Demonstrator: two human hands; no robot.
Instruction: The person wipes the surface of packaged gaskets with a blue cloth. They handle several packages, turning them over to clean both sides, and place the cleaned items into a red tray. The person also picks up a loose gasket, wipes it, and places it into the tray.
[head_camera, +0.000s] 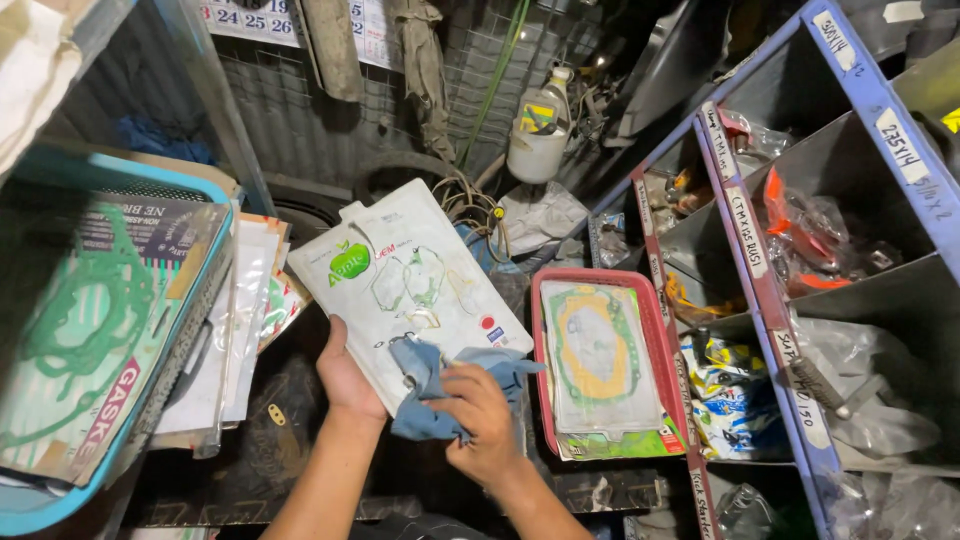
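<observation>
Evidently, step: wiping in hand.
Left hand (345, 375): grip closed on flat white plastic gasket packet (415, 285).
Right hand (480, 415): grip pinched crumpled blue cloth (430, 385) against it.
Next: steady packet, broader strokes.

The left hand (345, 375) gripped a flat white gasket packet (415, 285) from below, thumb on its lower edge, the packet tilted up toward the camera. The right hand (480, 415) pressed a crumpled blue cloth (440, 375) against the packet's lower corner, fingers bunched into the fabric. Just right of them lay a red tray (545, 360) holding more clear-wrapped gaskets. On the left, a blue basket (215, 260) stood packed with upright packets. Blue-edged metal shelves (760, 270) on the right held bagged parts in their bins.
</observation>
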